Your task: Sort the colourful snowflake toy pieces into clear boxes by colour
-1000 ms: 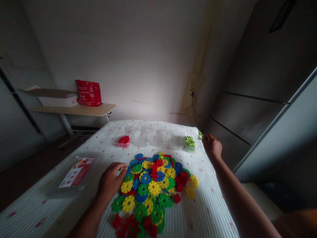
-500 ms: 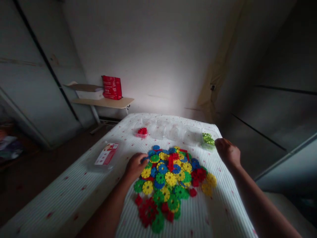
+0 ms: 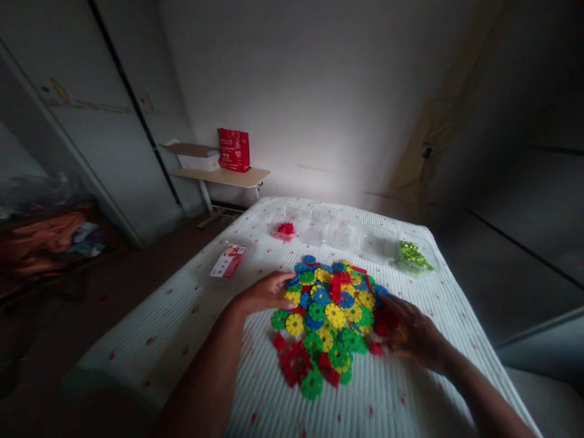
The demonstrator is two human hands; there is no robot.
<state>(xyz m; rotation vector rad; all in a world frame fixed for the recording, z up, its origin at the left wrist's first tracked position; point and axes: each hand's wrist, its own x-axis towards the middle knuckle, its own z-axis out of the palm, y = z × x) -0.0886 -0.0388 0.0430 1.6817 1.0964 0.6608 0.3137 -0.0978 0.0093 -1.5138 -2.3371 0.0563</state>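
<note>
A heap of notched plastic discs (image 3: 335,316) in yellow, green, blue and red lies on the white striped cloth. At the heap's left edge is my left hand (image 3: 267,293), fingers apart, the tips touching or close beside the outer discs. My right hand (image 3: 413,331) lies along the right edge with its fingers stretched out, partly covering some red discs (image 3: 384,319) and yellow ones. Neither hand grips a piece that I can make out. A red rectangular piece (image 3: 336,289) rests on top of the heap.
Behind the heap stands a row of clear plastic boxes (image 3: 344,234); one holds red pieces (image 3: 286,229), another green pieces (image 3: 413,255). To the left lies a clear container with a label (image 3: 228,261). A side table (image 3: 228,176) bears a red bag (image 3: 234,149) and a white box (image 3: 198,160).
My right hand has come from beside the box of green pieces to the heap's right edge. My left hand stays at the left edge, its fingers further extended. The view has turned left.
</note>
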